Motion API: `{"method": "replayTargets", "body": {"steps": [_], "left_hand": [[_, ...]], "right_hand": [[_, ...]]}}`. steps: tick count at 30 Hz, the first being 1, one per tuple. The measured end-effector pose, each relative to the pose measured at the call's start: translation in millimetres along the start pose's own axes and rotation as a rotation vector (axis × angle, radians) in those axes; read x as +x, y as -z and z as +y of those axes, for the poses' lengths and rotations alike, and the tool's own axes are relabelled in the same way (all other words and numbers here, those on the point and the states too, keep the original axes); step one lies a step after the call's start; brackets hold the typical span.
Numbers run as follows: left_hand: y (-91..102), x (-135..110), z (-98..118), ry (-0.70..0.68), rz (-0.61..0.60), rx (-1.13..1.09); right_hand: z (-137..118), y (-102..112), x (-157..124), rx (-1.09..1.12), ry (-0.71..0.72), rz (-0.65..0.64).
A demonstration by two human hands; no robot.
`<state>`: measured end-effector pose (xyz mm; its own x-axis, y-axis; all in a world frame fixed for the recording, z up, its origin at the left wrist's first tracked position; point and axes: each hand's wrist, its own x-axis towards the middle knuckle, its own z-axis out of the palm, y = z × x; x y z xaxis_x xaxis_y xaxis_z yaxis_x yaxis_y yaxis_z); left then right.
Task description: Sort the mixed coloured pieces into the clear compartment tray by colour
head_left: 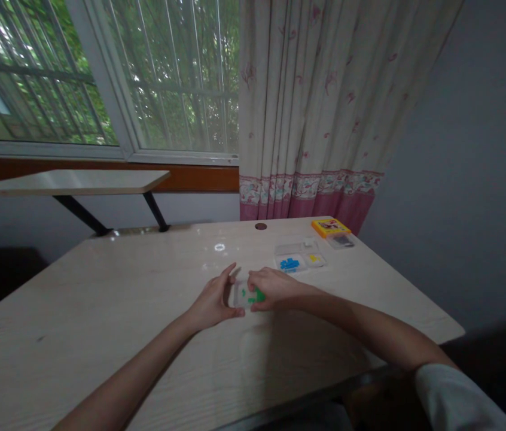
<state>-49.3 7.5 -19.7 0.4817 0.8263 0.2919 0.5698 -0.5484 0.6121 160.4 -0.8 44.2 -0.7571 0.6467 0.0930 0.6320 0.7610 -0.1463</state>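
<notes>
A small clear plastic box [237, 294] with several small green pieces [259, 295] lies on the table in front of me. My left hand [212, 302] is at the box's left side, its thumb by the near edge and its fingers by the far corner, steadying it. Over the right part of the box, my right hand [273, 288] has its fingers curled down at the green pieces. Its fingertips partly hide the contents, so what they pinch cannot be made out.
Beyond my right hand lies a clear divided tray [303, 261] with blue pieces [289, 264] and yellow pieces [314, 258]. A yellow box [330, 227] and a clear case with dark contents [341, 240] lie near the table's far right edge. A raised shelf [100, 181] stands at the back left.
</notes>
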Motion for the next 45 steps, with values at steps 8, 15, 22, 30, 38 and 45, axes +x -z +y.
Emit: {"method": "replayTargets", "body": {"steps": [8,15,22,30,38,45], "left_hand": [[2.6,-1,6,-0.047,-0.027,0.073],[6.7,0,11,-0.04,-0.051,0.122],[8.6,1,17,-0.066,-0.075,0.196],[12.3,14,19,-0.13,-0.168,0.166],[-17.6,65,24,-0.011,-0.071,-0.005],[-46.8,106,41,0.122,-0.079,-0.023]], "right_hand": [[12,47,-41,0.129,-0.132,-0.003],[96,82,-129,0.087,-0.358,0.084],[185,40,-195,0.017,-0.591,0.028],[215,25,-207,0.026,-0.496,0.164],[221,16,-202,-0.041,-0.52,0.22],[219,16,-200,-0.071,-0.522,0.212]]}}
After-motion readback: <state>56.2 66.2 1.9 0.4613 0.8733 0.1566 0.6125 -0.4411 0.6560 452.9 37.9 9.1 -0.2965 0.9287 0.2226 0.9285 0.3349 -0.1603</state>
